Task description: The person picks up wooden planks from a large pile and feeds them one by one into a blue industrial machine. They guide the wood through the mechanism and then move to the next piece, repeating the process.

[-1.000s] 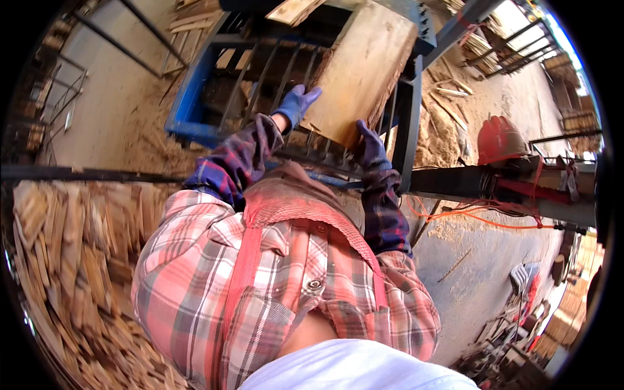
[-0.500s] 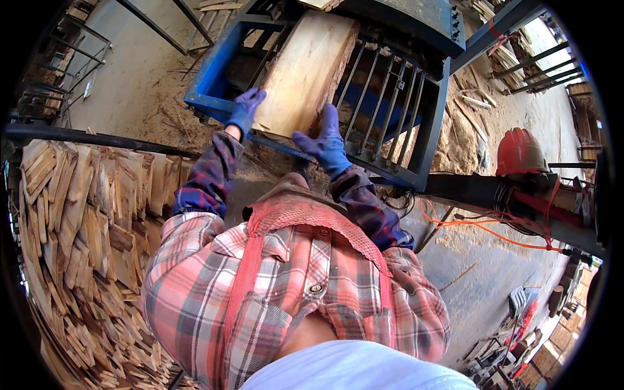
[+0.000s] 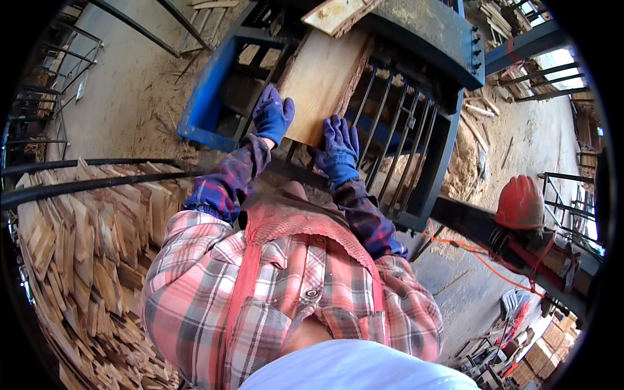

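On the dark metal frame (image 3: 416,130) a wide wooden board (image 3: 322,81) lay flat, its far end under the machine housing (image 3: 422,32). From left to right, the left hand (image 3: 273,116) pressed the board's left edge with fingers together, and the right hand (image 3: 338,146) lay spread on the near end. For a good push, I think both gloves should keep even pressure, so the board goes in straight.

Pale wooden plank (image 3: 323,81) lies flat on the metal grate (image 3: 390,123); bark-edged.

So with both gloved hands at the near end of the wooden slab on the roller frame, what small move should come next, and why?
Probably a short push forward. The left hand and right hand both press on the near end of the wooden slab, which lies along the roller frame with its far end at the dark machine housing. The grip looks flat, not closed.
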Available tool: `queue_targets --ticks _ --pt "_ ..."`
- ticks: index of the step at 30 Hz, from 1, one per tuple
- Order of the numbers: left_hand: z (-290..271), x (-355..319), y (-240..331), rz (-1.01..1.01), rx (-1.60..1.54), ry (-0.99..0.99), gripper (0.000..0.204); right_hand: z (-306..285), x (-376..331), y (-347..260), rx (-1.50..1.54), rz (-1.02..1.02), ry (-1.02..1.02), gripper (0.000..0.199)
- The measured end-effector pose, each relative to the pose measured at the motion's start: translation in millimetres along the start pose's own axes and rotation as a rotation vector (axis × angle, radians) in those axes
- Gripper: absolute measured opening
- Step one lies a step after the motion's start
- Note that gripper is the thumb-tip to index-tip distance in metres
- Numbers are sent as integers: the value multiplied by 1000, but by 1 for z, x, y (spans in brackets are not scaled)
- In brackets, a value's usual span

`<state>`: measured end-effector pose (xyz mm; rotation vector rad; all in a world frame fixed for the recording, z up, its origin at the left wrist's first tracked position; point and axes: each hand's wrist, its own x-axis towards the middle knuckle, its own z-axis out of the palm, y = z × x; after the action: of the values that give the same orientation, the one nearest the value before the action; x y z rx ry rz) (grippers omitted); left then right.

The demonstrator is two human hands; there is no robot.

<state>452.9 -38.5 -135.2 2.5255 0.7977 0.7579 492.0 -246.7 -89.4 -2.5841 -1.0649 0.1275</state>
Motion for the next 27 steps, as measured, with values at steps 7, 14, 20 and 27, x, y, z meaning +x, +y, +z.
queue_targets --ticks 7,14,20,27 --pt "51 132 28 -722 -1410 -206 53 19 51 51 -59 44 29 83" --pt "79 168 97 -585 -1688 -280 17 -21 113 128 1425 376 240 33" --pt "58 36 152 -558 -1608 -321 20 -80 83 122 1714 418 165 46" --pt "20 -36 121 -511 -1156 -741 48 -22 -27 58 1673 358 364 28"
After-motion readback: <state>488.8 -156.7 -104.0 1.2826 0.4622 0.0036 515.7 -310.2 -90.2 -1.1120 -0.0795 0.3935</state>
